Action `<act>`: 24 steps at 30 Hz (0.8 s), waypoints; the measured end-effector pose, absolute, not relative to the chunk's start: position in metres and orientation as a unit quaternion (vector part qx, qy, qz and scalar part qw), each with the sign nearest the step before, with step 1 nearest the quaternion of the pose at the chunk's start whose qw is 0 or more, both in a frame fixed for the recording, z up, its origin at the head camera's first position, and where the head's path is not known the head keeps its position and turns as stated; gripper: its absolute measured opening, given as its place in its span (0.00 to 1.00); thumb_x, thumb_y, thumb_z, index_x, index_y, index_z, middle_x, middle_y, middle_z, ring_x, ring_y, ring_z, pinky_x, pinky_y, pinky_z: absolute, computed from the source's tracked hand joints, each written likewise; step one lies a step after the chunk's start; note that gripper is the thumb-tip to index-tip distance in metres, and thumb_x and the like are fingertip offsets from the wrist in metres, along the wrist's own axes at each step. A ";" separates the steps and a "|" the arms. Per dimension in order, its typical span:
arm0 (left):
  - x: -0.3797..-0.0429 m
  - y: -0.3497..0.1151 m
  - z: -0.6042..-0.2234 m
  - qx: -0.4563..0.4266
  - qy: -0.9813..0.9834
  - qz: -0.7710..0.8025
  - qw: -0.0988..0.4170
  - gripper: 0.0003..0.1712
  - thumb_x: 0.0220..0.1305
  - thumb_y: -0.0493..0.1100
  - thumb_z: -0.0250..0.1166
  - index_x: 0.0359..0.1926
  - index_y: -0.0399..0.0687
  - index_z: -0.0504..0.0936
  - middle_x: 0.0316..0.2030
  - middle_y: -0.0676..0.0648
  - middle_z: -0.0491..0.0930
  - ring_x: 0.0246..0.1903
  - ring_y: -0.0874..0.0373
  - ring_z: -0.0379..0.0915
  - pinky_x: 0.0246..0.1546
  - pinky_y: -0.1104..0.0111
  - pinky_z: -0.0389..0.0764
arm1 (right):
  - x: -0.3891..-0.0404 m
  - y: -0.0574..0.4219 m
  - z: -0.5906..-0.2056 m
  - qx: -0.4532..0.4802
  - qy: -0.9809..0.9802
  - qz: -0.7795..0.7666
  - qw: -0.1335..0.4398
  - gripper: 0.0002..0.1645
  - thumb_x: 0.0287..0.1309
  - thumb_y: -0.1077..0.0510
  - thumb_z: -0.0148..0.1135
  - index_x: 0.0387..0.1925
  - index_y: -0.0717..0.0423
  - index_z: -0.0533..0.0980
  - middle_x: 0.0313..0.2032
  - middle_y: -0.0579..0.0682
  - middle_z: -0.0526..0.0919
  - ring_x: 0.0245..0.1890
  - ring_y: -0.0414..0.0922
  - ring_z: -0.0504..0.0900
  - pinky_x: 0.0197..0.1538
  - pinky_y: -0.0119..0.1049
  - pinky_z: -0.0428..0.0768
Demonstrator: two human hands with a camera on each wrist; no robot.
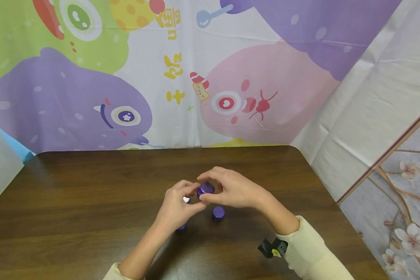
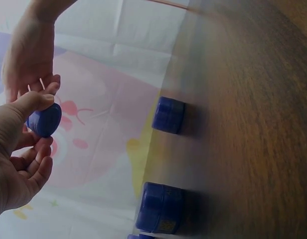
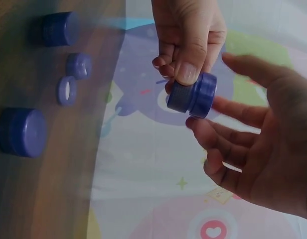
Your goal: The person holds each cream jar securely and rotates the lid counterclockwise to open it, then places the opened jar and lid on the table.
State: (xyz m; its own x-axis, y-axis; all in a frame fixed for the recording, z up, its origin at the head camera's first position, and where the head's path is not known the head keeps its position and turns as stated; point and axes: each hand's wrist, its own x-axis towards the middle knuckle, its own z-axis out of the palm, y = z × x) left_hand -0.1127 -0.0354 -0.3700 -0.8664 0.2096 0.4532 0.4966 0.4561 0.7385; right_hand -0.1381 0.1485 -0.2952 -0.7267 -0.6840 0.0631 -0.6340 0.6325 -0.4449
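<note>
My left hand pinches a small purple jar between thumb and fingers, above the table. In the right wrist view the jar lies on its side, with a groove between its two parts. Around its smooth end, my right hand has its fingers spread; its thumb stands away from the jar, and some fingertips are at or near the rim. In the left wrist view, the left thumb lies over the edge of the jar, with the right hand behind it.
On the dark wooden table stand more purple jars, one below the right hand and another partly hidden by the left wrist. A small purple ring-shaped piece shows a white inside. A cartoon-printed cloth hangs behind.
</note>
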 end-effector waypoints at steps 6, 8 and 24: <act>-0.113 -0.036 -0.370 -0.210 -0.841 -0.475 0.152 0.18 0.44 0.43 0.75 0.40 0.43 0.86 0.34 0.51 0.80 0.32 0.61 0.75 0.32 0.74 0.78 | -0.139 0.147 -0.295 -0.360 0.909 -0.204 0.047 0.20 0.54 0.50 0.65 0.48 0.51 0.77 0.34 0.42 0.78 0.28 0.35 0.71 0.32 0.26 0.72; -0.113 -0.035 -0.370 -0.212 -0.841 -0.471 0.160 0.17 0.44 0.42 0.75 0.37 0.42 0.86 0.33 0.51 0.80 0.32 0.61 0.75 0.32 0.73 0.78 | -0.139 0.147 -0.295 -0.372 0.903 -0.208 0.057 0.21 0.53 0.53 0.65 0.50 0.51 0.76 0.36 0.42 0.76 0.28 0.35 0.71 0.31 0.26 0.72; -0.112 -0.035 -0.370 -0.215 -0.840 -0.471 0.163 0.15 0.44 0.41 0.75 0.36 0.43 0.86 0.33 0.50 0.80 0.32 0.62 0.74 0.32 0.73 0.78 | -0.137 0.148 -0.295 -0.364 0.905 -0.208 0.067 0.21 0.54 0.53 0.62 0.51 0.49 0.75 0.36 0.41 0.76 0.30 0.36 0.71 0.33 0.27 0.73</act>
State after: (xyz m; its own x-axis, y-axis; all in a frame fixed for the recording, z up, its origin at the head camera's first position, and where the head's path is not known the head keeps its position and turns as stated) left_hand -0.1121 -0.0354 -0.3698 -0.8541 0.2082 0.4765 0.5152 0.4634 0.7210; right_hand -0.1372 0.1483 -0.2947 -0.7256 -0.6875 0.0296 -0.6313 0.6479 -0.4263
